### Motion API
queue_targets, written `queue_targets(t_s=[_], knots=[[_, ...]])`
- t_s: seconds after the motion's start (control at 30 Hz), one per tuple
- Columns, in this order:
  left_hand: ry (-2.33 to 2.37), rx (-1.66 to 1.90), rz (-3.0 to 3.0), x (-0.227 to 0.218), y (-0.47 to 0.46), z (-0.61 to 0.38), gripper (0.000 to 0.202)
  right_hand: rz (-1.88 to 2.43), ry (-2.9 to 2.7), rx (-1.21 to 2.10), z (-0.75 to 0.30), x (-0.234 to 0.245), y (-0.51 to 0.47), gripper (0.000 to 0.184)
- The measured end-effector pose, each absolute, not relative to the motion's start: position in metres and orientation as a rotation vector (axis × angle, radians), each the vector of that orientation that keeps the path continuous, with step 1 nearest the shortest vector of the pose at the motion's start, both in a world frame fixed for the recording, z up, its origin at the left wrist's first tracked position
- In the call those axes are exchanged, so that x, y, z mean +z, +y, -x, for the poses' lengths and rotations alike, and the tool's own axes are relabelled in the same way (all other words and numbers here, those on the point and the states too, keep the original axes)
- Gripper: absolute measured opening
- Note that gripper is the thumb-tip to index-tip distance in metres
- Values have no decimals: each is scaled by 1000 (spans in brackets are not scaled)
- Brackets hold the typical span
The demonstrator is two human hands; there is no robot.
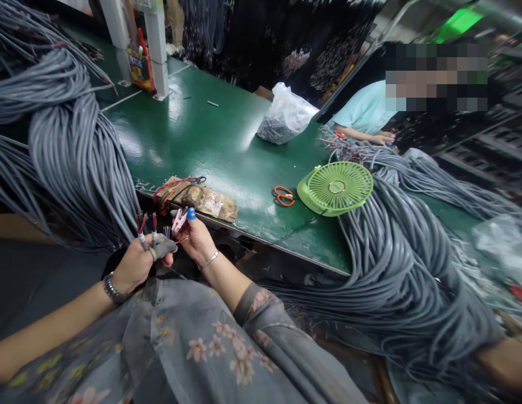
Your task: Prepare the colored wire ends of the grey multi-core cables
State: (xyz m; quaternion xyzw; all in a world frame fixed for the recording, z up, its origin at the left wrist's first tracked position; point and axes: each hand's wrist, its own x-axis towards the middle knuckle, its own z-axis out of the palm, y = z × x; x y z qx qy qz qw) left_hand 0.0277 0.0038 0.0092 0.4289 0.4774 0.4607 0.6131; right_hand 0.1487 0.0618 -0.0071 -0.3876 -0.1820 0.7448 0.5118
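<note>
At the near edge of a green desk (210, 140), a worker's left hand (134, 265) closes its fingers round grey cable ends (143, 242). The right hand (196, 238) pinches a pink clip (179, 219) beside the bared wires (166, 231) (thin, probably easily bent; the limp, rubbery jacket looks the safer hold).

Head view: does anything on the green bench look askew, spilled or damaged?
The green fan lies on its back, grille up, beside the orange scissors. Grey cables spill off the bench toward the floor. The taped cardboard pad at the near edge looks worn and crumpled.
</note>
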Motion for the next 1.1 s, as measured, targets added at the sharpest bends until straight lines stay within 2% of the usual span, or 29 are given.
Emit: queue_targets(t_s=[0.17,0.37,0.63,0.9,1.1], knots=[[1084,1076,-1036,5,1,-23,31,913,-578,1917,-159,-18,56,56],[1156,1022,-1325,-5,-7,-10,33,850,-899,1939,-182,-31,28,67],[1241,897,-1488,1,-4,-10,33,1051,-1242,1661,-180,-20,12,50],[1053,673,-1507,-3,6,3,31,932,-1669,1475,-185,-8,18,38],[1123,782,-1411,-9,-4,-2,28,1089,-1438,1554,-181,-13,18,41]])
